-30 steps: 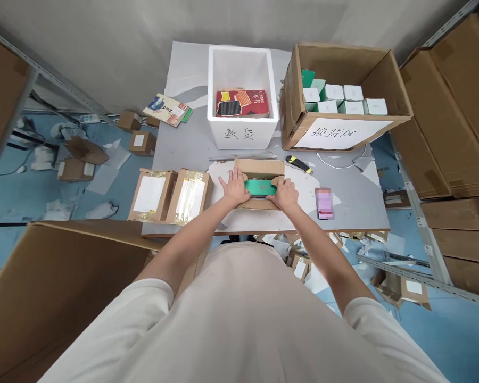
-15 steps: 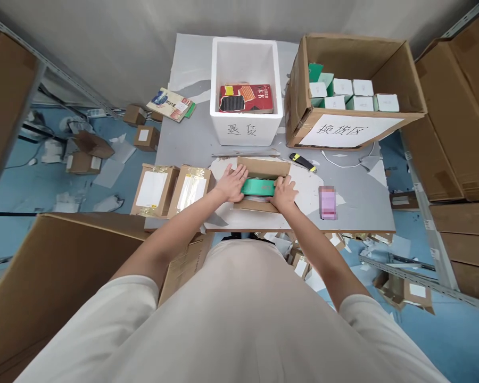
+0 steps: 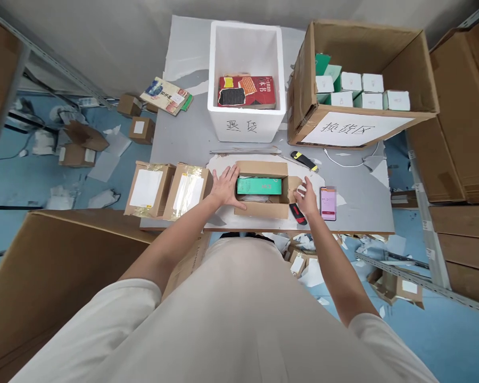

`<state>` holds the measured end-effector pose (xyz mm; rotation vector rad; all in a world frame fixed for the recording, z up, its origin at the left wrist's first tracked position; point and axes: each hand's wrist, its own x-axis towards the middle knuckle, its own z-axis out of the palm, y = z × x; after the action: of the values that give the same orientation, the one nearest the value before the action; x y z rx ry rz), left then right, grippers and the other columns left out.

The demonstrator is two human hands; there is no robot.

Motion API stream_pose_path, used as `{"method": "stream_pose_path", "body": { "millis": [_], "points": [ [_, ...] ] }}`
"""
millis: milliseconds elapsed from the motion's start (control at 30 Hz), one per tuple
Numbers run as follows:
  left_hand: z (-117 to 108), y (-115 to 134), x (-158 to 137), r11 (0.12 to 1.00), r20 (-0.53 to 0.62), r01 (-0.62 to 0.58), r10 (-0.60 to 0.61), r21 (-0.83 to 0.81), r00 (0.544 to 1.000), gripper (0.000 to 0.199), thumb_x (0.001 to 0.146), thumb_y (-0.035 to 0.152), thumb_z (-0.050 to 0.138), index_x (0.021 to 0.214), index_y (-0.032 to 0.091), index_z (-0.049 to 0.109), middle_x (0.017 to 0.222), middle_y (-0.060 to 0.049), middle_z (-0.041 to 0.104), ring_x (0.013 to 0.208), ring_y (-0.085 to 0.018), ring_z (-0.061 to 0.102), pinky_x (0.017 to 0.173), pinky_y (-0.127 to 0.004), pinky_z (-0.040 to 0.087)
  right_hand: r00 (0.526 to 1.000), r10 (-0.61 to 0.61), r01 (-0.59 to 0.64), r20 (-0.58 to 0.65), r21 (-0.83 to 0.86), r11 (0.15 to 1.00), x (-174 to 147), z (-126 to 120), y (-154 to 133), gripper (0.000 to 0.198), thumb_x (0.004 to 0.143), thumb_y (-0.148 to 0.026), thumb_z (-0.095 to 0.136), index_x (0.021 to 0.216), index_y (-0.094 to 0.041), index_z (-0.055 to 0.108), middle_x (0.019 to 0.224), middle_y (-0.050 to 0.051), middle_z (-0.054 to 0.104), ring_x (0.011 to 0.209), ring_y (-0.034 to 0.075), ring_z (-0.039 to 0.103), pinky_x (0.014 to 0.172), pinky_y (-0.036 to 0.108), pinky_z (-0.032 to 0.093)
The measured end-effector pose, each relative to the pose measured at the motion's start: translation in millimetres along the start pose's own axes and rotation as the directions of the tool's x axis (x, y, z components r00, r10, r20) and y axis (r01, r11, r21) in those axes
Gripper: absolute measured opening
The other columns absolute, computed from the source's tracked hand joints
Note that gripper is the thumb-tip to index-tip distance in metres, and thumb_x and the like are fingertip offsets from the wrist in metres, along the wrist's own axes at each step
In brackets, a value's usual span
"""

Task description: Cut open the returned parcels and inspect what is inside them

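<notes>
An open cardboard box [image 3: 261,211] lies on the table in front of me with its flaps folded out. Inside it rests a green box [image 3: 259,185], with something pale partly showing beneath. My left hand [image 3: 225,187] lies spread against the cardboard box's left end, fingers apart and thumb along the near side. At the right end, my right hand [image 3: 307,198] has its fingers and thumb curled at the edge of the right flap [image 3: 293,185]. Just below that hand is a red and black box cutter [image 3: 298,214]. A phone [image 3: 328,204] lies to its right.
Two taped cartons [image 3: 188,191] stand left. Behind are a white foam bin [image 3: 245,127] holding books, a large carton [image 3: 347,129] with several green-and-white boxes, and a yellow-black cutter [image 3: 304,160]. Books [image 3: 165,96] overhang the table's left edge. A big carton [image 3: 64,266] stands lower left.
My right hand has moved right, off the green box to the right flap, which now lies outward. The left hand has shifted slightly left and spread. The red-black cutter has come into sight.
</notes>
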<state>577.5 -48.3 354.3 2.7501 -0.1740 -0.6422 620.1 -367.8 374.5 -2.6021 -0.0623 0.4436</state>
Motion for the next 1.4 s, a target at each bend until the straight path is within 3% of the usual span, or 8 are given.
{"method": "stream_pose_path", "body": {
  "millis": [133, 233, 333, 467, 900, 1033, 1200, 1400],
  "points": [
    [6, 1, -1, 0.998, -0.023, 0.030, -0.031, -0.050, 0.999, 0.143, 0.050, 0.079, 0.068, 0.153, 0.013, -0.006, 0.160, -0.019, 0.004, 0.146, -0.044, 0.002, 0.113, -0.065, -0.004, 0.974, -0.204, 0.150, -0.096, -0.399, 0.905, -2, -8, -21, 0.050, 0.089, -0.017, 0.039, 0.139, -0.016, 0.041, 0.148, 0.018, 0.035, 0.139, 0.031, 0.030, 0.108, 0.055, 0.031],
    [7, 0, 0, 0.997, -0.032, 0.020, -0.023, -0.074, 0.999, 0.143, 0.049, 0.079, 0.068, 0.153, 0.012, -0.005, 0.160, -0.020, 0.005, 0.146, -0.044, 0.003, 0.113, -0.064, -0.003, 0.908, -0.375, 0.414, 0.188, -0.542, 0.731, 1, -6, -55, 0.039, 0.092, -0.012, 0.034, 0.125, -0.019, 0.055, 0.132, 0.015, 0.052, 0.128, 0.028, 0.042, 0.107, 0.051, 0.030],
    [8, 0, -1, 0.996, -0.029, 0.025, -0.028, -0.088, 0.999, 0.143, 0.049, 0.078, 0.068, 0.153, 0.011, -0.003, 0.160, -0.020, 0.005, 0.146, -0.044, 0.001, 0.113, -0.065, -0.003, 0.876, -0.255, 0.467, 0.409, -0.591, 0.657, 13, 15, -86, 0.033, 0.091, -0.008, 0.036, 0.113, -0.015, 0.060, 0.109, 0.018, 0.062, 0.107, 0.027, 0.054, 0.093, 0.042, 0.038],
    [10, -1, -1, 0.993, -0.036, 0.024, -0.028, -0.112, 0.999, 0.143, 0.049, 0.078, 0.068, 0.153, 0.010, -0.002, 0.160, -0.019, 0.004, 0.146, -0.043, 0.002, 0.112, -0.065, -0.005, 0.926, -0.059, 0.333, 0.373, -0.732, 0.594, 39, 49, -99, 0.032, 0.088, -0.008, 0.039, 0.111, -0.011, 0.060, 0.107, 0.022, 0.061, 0.107, 0.031, 0.052, 0.091, 0.045, 0.035],
    [10, -3, 2, 0.987, -0.047, 0.016, -0.024, -0.158, 0.999, 0.143, 0.050, 0.077, 0.069, 0.153, 0.012, -0.005, 0.160, -0.019, 0.004, 0.146, -0.043, 0.006, 0.113, -0.064, -0.004, 0.869, -0.131, 0.466, 0.477, -0.702, 0.539, 54, 48, -82, 0.035, 0.082, -0.009, 0.045, 0.116, -0.012, 0.055, 0.113, 0.020, 0.059, 0.107, 0.030, 0.049, 0.094, 0.041, 0.029],
    [10, -2, 1, 0.988, -0.034, 0.030, -0.036, -0.149, 0.999, 0.140, 0.051, 0.076, 0.069, 0.154, 0.013, -0.003, 0.161, -0.018, 0.005, 0.146, -0.043, 0.005, 0.113, -0.064, -0.004, 0.836, -0.164, 0.526, 0.524, -0.677, 0.514, 58, 38, -80, 0.049, 0.068, -0.013, 0.063, 0.116, -0.010, 0.052, 0.111, 0.020, 0.058, 0.105, 0.030, 0.048, 0.094, 0.039, 0.030],
    [11, -2, -1, 0.990, -0.047, 0.009, -0.016, -0.138, 0.999, 0.141, 0.050, 0.079, 0.067, 0.154, 0.013, -0.003, 0.160, -0.018, 0.006, 0.146, -0.044, 0.006, 0.113, -0.066, -0.004, 0.770, -0.338, 0.611, 0.542, -0.469, 0.638, 52, 3, -63, 0.055, 0.061, -0.020, 0.070, 0.112, -0.013, 0.048, 0.115, 0.016, 0.052, 0.103, 0.029, 0.049, 0.090, 0.037, 0.038],
    [10, 0, -1, 0.993, -0.041, 0.026, -0.031, -0.117, 0.999, 0.141, 0.049, 0.078, 0.068, 0.154, 0.014, -0.001, 0.161, -0.018, 0.006, 0.146, -0.043, 0.005, 0.114, -0.064, -0.003, 0.893, -0.416, 0.441, 0.173, -0.149, 0.885, 31, 10, -65, 0.057, 0.071, -0.030, 0.066, 0.119, -0.020, 0.039, 0.127, 0.012, 0.049, 0.113, 0.023, 0.052, 0.092, 0.036, 0.042]
  ]
}}
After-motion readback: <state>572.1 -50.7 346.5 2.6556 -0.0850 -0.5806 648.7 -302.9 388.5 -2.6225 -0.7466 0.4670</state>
